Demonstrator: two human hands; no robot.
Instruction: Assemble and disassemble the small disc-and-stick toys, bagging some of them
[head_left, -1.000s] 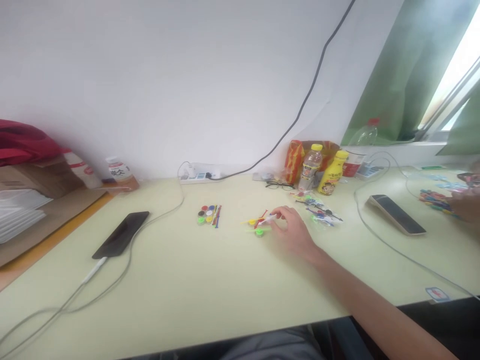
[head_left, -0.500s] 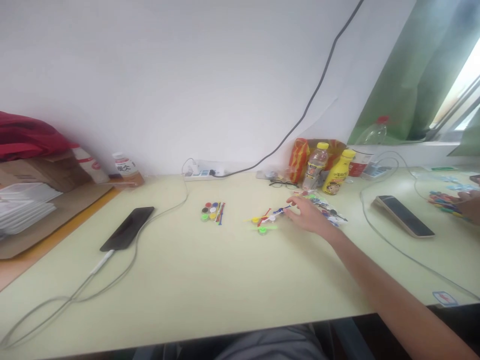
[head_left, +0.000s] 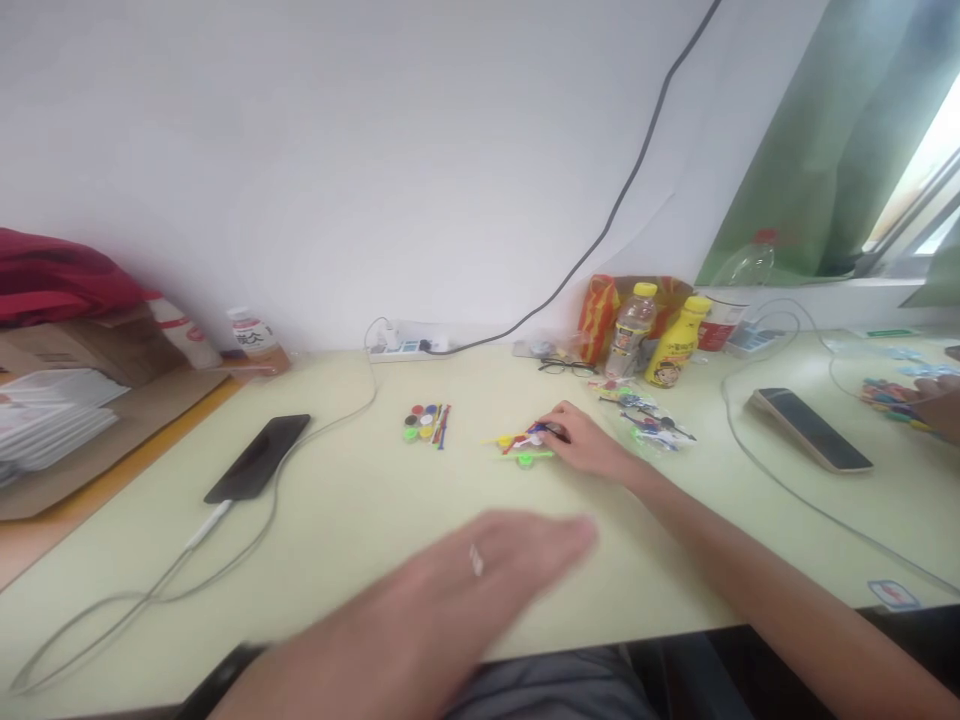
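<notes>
Two hands of ours show in the head view. Our right hand (head_left: 556, 432) is closed in a pinch, thumb and fingertips seemingly on a dark piece (head_left: 553, 433), probably because something so small leaves no room for a fuller grip. Just beside it on the worktop (head_left: 360, 560) lie a yellow piece (head_left: 505, 441), a red stick (head_left: 516, 444) and a green piece (head_left: 525, 460), bunched within easy reach of those fingers. Our left hand (head_left: 499, 565), blurred, is nearer us with fingers extended, apparently holding nothing. Farther left, small discs (head_left: 410, 434) sit in neat rows beside sticks (head_left: 442, 428) laid side by side, we judge so the colours can be told apart. Clear packets (head_left: 656, 430) lie beyond the right hand, before the yellow bottle (head_left: 675, 345), perhaps to leave the middle free. A phone (head_left: 259, 458) rests well apart, its cable attached, likely for charging.
</notes>
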